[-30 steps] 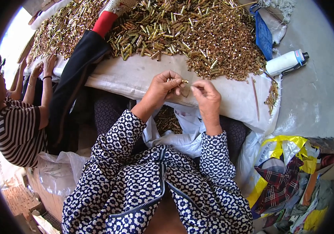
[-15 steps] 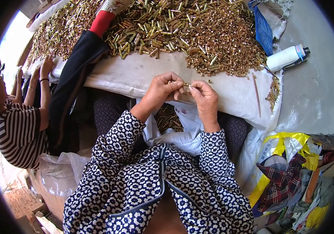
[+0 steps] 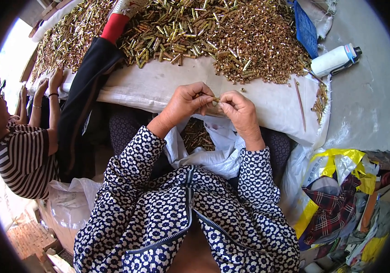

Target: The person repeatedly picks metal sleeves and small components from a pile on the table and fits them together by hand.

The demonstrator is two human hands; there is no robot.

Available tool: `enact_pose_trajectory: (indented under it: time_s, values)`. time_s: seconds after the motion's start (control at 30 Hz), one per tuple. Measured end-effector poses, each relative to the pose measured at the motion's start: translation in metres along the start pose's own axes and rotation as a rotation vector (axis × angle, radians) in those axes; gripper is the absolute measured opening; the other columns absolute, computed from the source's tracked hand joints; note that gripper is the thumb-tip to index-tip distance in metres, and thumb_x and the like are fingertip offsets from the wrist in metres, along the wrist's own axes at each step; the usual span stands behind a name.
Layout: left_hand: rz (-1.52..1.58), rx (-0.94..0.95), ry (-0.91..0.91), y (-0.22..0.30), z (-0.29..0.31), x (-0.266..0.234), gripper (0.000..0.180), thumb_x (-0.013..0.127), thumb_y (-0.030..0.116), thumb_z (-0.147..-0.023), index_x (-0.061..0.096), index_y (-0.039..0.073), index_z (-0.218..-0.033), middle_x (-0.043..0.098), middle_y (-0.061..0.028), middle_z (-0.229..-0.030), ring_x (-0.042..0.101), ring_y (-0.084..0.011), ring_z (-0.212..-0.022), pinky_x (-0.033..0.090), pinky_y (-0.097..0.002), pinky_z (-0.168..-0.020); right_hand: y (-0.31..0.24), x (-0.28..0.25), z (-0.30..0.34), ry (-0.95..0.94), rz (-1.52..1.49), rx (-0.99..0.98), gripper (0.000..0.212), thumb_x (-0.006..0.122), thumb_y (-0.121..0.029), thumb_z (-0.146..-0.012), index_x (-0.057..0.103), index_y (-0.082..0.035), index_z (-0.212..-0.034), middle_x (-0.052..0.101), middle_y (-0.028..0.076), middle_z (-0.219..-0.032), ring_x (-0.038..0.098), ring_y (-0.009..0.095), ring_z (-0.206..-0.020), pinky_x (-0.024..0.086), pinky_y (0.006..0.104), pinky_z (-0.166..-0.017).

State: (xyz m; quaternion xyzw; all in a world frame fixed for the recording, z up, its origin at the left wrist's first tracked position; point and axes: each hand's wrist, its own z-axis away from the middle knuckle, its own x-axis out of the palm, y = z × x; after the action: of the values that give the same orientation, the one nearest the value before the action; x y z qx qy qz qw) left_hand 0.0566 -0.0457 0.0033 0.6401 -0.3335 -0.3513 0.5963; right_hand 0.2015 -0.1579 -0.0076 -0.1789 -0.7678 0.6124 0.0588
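My left hand [image 3: 186, 103] pinches a slim brass-coloured metal tube [image 3: 216, 98] between thumb and fingers, above the near edge of the table. At the tube's right end, the thumb and fingertips of my right hand [image 3: 240, 113] are pressed together; what they grip is too small and covered to make out. Beyond my hands lies a heap of longer brass-coloured tubes [image 3: 172, 34], merging on its right into a heap of small short metal pieces [image 3: 263, 45]. Below my hands, a white sack [image 3: 220, 159] on my lap holds many more tubes [image 3: 197, 135].
A thin rod [image 3: 300, 107], a white bottle [image 3: 333, 61] and a blue plastic tray [image 3: 306, 32] lie on the right. At left, a co-worker's dark sleeve [image 3: 83, 86] reaches across the table; another person in stripes [image 3: 24, 157] sits beyond. Bags and cloth [image 3: 331, 204] lie lower right.
My two hands have stayed together on the small metal pieces, with the right fingers shifting slightly and the right forearm swinging a little outward. The whole view has tilted slightly.
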Motion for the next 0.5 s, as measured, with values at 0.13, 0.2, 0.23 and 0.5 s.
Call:
enact_pose_trajectory:
  time_s: [0.13,0.2,0.23,0.5]
  values:
    - [-0.202,0.023,0.041,-0.002,-0.006,0.003,0.007,0.056,0.006,-0.084,0.056,-0.001,-0.084,0.055,-0.0004,-0.066,0.052,-0.0062,-0.052,0.042,-0.0199,-0.047,-0.009,-0.003,-0.004,-0.088,0.46,-0.001,0.011,0.057,0.0,-0.074,0.054,0.0,-0.084,0.054,0.007,-0.078,0.055,0.016,-0.069,0.046,0.0259,-0.065]
    - [-0.298,0.008,0.039,0.0,-0.005,0.004,0.006,0.056,0.005,-0.083,0.056,-0.001,-0.083,0.055,-0.0008,-0.065,0.053,-0.0064,-0.053,0.043,-0.0208,-0.048,-0.008,-0.005,-0.005,0.0,0.567,-0.041,0.011,0.057,-0.001,-0.072,0.055,-0.001,-0.082,0.054,0.01,-0.082,0.055,0.023,-0.074,0.045,0.0309,-0.068]
    - [-0.394,-0.011,0.037,0.002,-0.003,0.005,0.006,0.057,0.005,-0.083,0.056,-0.001,-0.083,0.055,-0.0012,-0.064,0.053,-0.0067,-0.053,0.044,-0.0216,-0.049,-0.007,-0.007,-0.006,0.089,0.671,-0.078,0.011,0.057,-0.002,-0.07,0.056,-0.001,-0.081,0.055,0.013,-0.085,0.055,0.03,-0.079,0.045,0.036,-0.07]
    - [-0.605,-0.072,-0.308,0.033,0.024,-0.007,0.017,0.063,0.01,-0.075,0.058,0.001,-0.088,0.06,-0.0111,-0.08,0.06,-0.0215,-0.075,0.047,-0.03,-0.065,0.028,-0.022,-0.019,0.368,1.102,-0.145,0.014,0.058,-0.003,-0.071,0.059,-0.007,-0.085,0.056,0.01,-0.085,0.055,0.028,-0.081,0.046,0.0372,-0.07]
